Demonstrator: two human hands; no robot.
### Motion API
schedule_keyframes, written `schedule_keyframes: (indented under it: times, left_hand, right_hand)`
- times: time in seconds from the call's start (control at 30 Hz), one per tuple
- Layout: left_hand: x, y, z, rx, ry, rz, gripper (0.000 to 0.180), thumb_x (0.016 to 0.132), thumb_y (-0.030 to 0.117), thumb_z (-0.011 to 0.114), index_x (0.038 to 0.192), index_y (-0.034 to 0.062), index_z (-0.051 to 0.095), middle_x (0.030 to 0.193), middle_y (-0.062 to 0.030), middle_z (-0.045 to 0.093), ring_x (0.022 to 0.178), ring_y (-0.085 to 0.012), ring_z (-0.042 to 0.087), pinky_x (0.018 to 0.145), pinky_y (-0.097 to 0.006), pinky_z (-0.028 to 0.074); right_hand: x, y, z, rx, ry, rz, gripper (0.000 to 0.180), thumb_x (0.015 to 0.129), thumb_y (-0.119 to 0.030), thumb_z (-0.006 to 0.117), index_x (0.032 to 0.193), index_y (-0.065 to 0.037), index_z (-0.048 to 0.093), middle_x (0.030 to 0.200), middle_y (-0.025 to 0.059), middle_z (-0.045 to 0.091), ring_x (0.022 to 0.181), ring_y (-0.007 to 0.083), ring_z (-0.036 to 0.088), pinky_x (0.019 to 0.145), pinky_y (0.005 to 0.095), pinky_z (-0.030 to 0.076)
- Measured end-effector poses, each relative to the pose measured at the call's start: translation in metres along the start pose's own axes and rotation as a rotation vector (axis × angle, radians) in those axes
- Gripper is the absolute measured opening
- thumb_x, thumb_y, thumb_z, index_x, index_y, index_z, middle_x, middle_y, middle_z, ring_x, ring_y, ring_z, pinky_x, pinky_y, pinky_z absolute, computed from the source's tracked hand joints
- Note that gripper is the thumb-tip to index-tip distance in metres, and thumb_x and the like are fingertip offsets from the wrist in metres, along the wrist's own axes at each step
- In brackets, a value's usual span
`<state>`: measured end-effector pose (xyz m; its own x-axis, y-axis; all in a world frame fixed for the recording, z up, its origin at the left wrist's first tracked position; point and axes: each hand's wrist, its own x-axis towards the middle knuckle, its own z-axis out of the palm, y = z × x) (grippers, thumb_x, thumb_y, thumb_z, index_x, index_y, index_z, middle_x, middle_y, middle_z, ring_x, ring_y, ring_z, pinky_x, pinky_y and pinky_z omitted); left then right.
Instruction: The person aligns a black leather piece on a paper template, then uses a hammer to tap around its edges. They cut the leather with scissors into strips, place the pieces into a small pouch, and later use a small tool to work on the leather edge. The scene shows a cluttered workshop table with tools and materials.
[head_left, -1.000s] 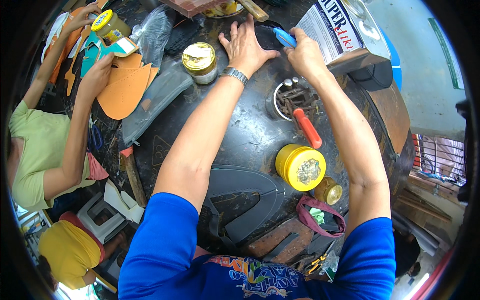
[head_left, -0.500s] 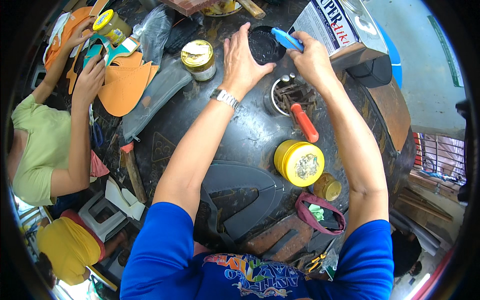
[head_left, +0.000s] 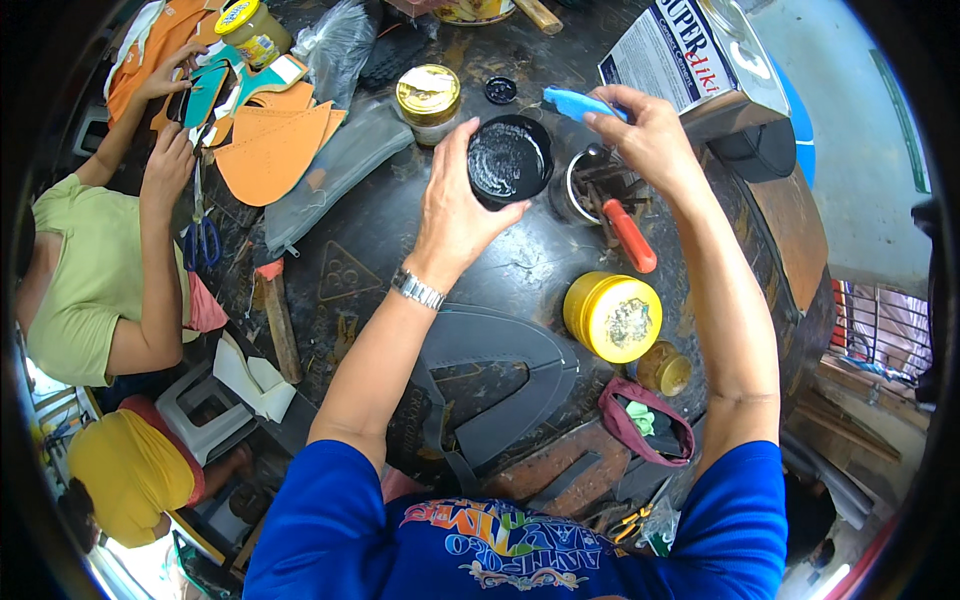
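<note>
Left hand (head_left: 455, 215) wraps the round black open pot of clear glue (head_left: 509, 160), mouth up, held just above the dark round worktable (head_left: 400, 260). Right hand (head_left: 645, 135) pinches a light-blue plastic handle (head_left: 578, 102); its long axis points left, tip just above-right of the pot rim, nearly touching. Right hand is nearer the metal tool cup with the red-handled tool (head_left: 628, 235). Yellow tin (head_left: 612, 316) sits well apart, toward the body.

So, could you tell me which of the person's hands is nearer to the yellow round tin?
Right. The right hand holds a blue tool above the yellow round tin; the left hand, gripping a black pot, is farther off to its upper left.
</note>
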<state>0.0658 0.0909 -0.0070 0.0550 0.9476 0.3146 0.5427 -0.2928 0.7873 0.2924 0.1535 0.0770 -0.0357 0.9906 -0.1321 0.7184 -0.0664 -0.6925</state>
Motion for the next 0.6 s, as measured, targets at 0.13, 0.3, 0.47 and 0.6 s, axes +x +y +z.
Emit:
schedule_keyframes:
  times: [0.13,0.3,0.47,0.6]
  left_hand:
    - [-0.014,0.002,-0.016,-0.021,-0.044,-0.054,0.103,0.059,0.019,0.093,0.145,0.0045,0.039,0.14,-0.0209,0.05,0.131,-0.0371,0.05,0.111,-0.044,0.043]
    - [-0.022,-0.001,-0.027,-0.055,-0.024,-0.022,0.099,0.059,0.017,0.093,0.142,0.0054,0.041,0.139,-0.0196,0.05,0.13,-0.0375,0.05,0.111,-0.044,0.043]
    - [-0.024,-0.006,-0.03,-0.042,-0.001,-0.003,0.098,0.058,0.019,0.094,0.14,0.0051,0.043,0.134,-0.0174,0.053,0.126,-0.0333,0.054,0.109,-0.042,0.045]
    - [-0.024,-0.008,-0.032,-0.026,0.02,0.021,0.099,0.057,0.021,0.095,0.141,0.0048,0.043,0.132,-0.0164,0.053,0.125,-0.0312,0.055,0.109,-0.041,0.045]
  right_hand:
    - [0.03,-0.005,0.015,-0.13,0.012,-0.139,0.033,0.085,-0.027,0.075,0.111,-0.006,0.073,0.085,0.0197,0.072,0.082,0.0298,0.071,0.078,0.0398,0.053]
    - [0.064,-0.014,0.029,-0.282,-0.009,-0.184,0.035,0.085,-0.029,0.075,0.114,-0.009,0.074,0.092,0.0229,0.073,0.091,0.036,0.072,0.084,0.0429,0.054]
    - [0.075,-0.02,0.053,-0.538,-0.037,-0.167,0.032,0.087,-0.026,0.071,0.117,-0.015,0.074,0.11,0.0182,0.073,0.105,0.0356,0.069,0.091,0.044,0.054]
    - [0.071,-0.02,0.046,-0.609,-0.094,-0.14,0.032,0.087,-0.024,0.069,0.117,-0.015,0.074,0.11,0.0177,0.073,0.105,0.0347,0.07,0.092,0.0436,0.055]
